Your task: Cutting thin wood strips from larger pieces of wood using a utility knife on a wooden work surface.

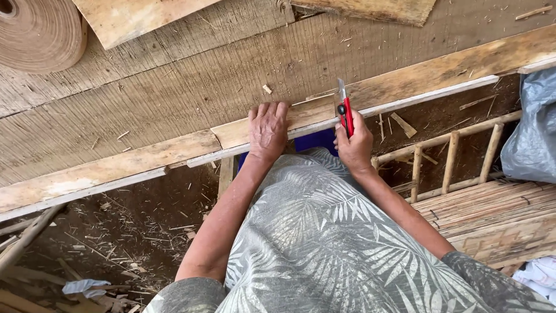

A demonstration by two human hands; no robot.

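Observation:
My left hand (267, 130) lies flat, palm down, on a pale wooden plank (405, 81) at the near edge of a worn wooden workbench (174, 87). To its right, my right hand (354, 142) grips a red utility knife (346, 110) with its blade extended and pointing away from me. The blade tip rests at the plank's surface, close to a thin strip lying along it. A leaf-patterned grey garment covers my lap below both arms.
A roll of brown veneer (37, 32) sits at the far left corner. Boards (139, 17) lie at the back. A small bamboo ladder-like frame (452, 156) and woven bamboo mat (498, 214) are at the right, beside a grey plastic bag (536, 127). Dirt floor with scraps lies below left.

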